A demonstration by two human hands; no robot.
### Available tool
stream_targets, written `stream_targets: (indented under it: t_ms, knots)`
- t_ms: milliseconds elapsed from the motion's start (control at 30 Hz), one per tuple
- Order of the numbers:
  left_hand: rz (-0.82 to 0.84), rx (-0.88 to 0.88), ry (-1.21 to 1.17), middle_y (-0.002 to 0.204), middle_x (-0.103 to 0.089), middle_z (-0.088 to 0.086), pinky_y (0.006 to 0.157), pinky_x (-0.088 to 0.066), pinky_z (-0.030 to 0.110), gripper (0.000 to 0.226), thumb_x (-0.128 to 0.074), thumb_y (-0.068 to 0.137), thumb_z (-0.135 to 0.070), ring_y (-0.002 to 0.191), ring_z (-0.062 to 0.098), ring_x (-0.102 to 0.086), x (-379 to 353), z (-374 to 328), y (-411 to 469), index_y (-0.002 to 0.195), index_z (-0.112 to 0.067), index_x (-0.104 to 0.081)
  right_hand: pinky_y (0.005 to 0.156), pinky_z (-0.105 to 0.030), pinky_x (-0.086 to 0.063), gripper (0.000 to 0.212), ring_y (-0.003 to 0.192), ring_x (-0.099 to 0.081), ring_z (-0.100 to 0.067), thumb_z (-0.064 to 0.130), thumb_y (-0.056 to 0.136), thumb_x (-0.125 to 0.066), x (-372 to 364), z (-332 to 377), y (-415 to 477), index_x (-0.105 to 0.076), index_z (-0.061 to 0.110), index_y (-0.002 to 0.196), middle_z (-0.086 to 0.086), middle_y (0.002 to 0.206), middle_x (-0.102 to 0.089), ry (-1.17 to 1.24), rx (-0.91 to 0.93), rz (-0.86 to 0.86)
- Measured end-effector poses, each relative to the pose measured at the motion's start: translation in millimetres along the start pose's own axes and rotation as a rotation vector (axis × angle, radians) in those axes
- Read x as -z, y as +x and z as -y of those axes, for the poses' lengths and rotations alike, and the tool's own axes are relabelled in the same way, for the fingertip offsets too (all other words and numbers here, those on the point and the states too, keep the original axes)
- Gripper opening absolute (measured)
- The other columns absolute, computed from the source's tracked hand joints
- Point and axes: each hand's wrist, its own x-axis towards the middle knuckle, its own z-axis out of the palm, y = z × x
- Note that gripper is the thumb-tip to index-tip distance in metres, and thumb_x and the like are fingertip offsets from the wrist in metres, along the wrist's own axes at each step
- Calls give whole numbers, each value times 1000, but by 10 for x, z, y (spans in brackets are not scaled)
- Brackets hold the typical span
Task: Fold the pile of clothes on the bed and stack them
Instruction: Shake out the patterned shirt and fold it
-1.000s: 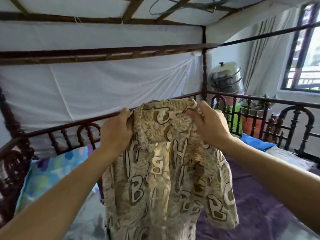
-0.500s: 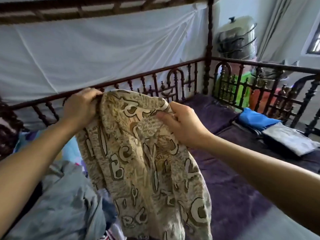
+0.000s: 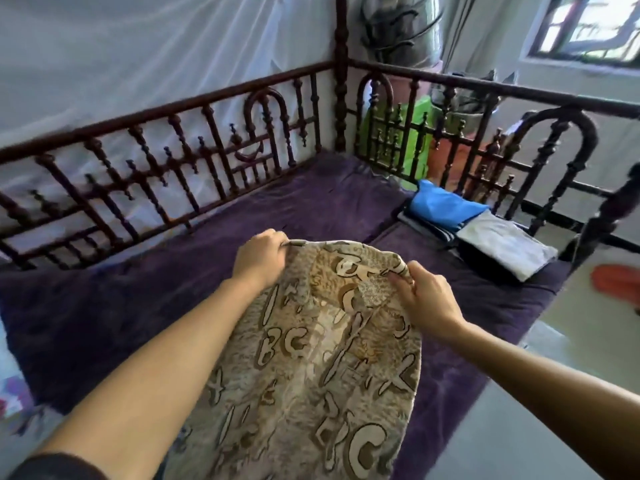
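Observation:
A beige and brown garment (image 3: pixel 311 358) printed with letters hangs spread in front of me, over the purple bed cover (image 3: pixel 138 289). My left hand (image 3: pixel 259 258) grips its top edge on the left. My right hand (image 3: pixel 426 299) pinches the top edge on the right. A stack of folded clothes (image 3: pixel 478 230), blue, striped, dark and grey, lies at the bed's far right corner.
A dark wooden railing (image 3: pixel 207 133) runs along the back and right side of the bed, with a white net (image 3: pixel 138 46) behind it. Green and orange items (image 3: pixel 412 140) stand beyond the corner post. An orange object (image 3: pixel 616 282) lies on the floor at right.
My view has tilted down toward the bed. Both hands have lowered the printed garment from head height to just above the purple cover, still holding its top edge.

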Motion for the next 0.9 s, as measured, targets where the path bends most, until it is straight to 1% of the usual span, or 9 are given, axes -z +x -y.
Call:
stream_targets:
  t_ms: [100,167,300,467,567,633,733,800,900]
  knots:
    - [96,-5,-49,109,-64,8,74,-42,38,22,-49,93,-17,100,35,-58,-644,-383,390,103,-15,-68,61,-40,-41,35,78,-60,-42,49,93,-52,40,-684,337,-37,21,76,-15,76,-65,-81,-99,-19]
    - [156,-8,-67,110,-64,8,76,-44,39,22,-48,92,-16,100,36,-58,-1032,-635,654,102,-16,-68,63,-42,-41,35,82,-61,-43,52,93,-49,59,-1127,587,-39,20,79,-19,82,-66,-143,-135,-19]
    - [239,10,-53,109,-64,7,73,-38,34,22,-47,93,-18,98,34,-59,-1870,-1074,1241,99,-19,-68,62,-41,-39,38,85,-61,-44,56,93,-45,0,-2087,1209,-44,18,85,-20,87,-66,-227,-214,23]
    - [350,93,-65,109,-61,8,85,-41,38,22,-47,95,-22,103,30,-56,-3000,-1531,1942,104,-16,-67,62,-39,-37,41,84,-60,-41,58,94,-40,-199,-3307,2024,-47,18,88,-16,88,-66,-324,-334,148]
    - [371,228,-136,110,-60,9,84,-46,39,22,-50,94,-20,103,28,-55,-3539,-1620,2214,107,-14,-66,67,-39,-39,35,90,-61,-40,53,94,-42,-378,-3960,2379,-49,19,90,-16,96,-66,-385,-425,270]
    - [376,344,-167,108,-61,8,82,-48,38,19,-52,93,-19,99,27,-57,-3758,-1515,2224,105,-13,-67,74,-40,-42,34,98,-61,-38,51,94,-41,-518,-4284,2551,-53,19,100,-14,105,-66,-434,-499,414]
    - [464,524,-117,108,-63,10,81,-49,37,20,-50,93,-17,98,30,-59,-3886,-1188,1913,102,-13,-68,84,-40,-44,34,109,-59,-35,42,94,-40,-709,-4527,2747,-53,18,115,-13,118,-62,-524,-578,607]
    - [519,639,-83,106,-66,12,79,-49,36,20,-50,92,-14,97,31,-60,-3863,-937,1569,99,-12,-68,87,-41,-44,35,115,-53,-34,34,92,-42,-847,-4534,2866,-50,18,121,-12,124,-57,-556,-551,657]
    - [607,808,-25,100,-67,11,76,-50,37,18,-51,93,-16,93,31,-61,-3770,-601,1056,94,-11,-68,86,-41,-45,36,117,-48,-32,31,90,-48,-1149,-4281,3107,-51,19,124,-10,124,-55,-567,-362,692]
